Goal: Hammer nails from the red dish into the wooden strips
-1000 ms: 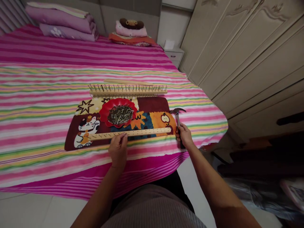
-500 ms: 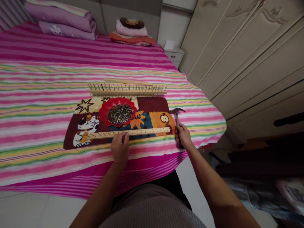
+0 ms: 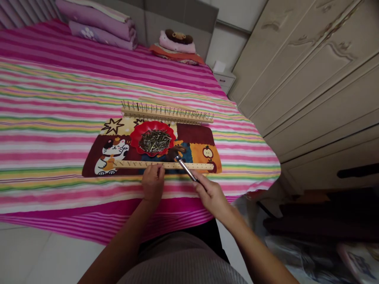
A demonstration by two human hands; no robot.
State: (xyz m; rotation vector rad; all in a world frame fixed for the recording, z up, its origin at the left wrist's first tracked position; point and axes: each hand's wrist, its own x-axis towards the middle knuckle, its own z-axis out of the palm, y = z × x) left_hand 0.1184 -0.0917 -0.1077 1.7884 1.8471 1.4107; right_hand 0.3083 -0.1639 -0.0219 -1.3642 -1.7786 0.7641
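My left hand is closed in a pinch at the near edge of a narrow wooden strip. Whatever sits between its fingertips is too small to make out. Several nails stand along the strip's left part, while its right part shows rows of small holes. My right hand grips a claw hammer by its handle, the dark head blurred above the strip, right of my left fingers. Just behind the strip, a red scalloped bowl holds a heap of nails. Beneath them lies a patterned mat with a cat drawing.
Behind the bowl lie wooden strips bristling with upright nails. A striped cloth covers the bed. Folded bedding and a small pile of cloths rest at the back. Wardrobe doors line the right side.
My right hand has brought the hammer leftward from beyond the strip's right end, its head now over the strip near my left hand. My left hand keeps its pinch. The view has shifted slightly.
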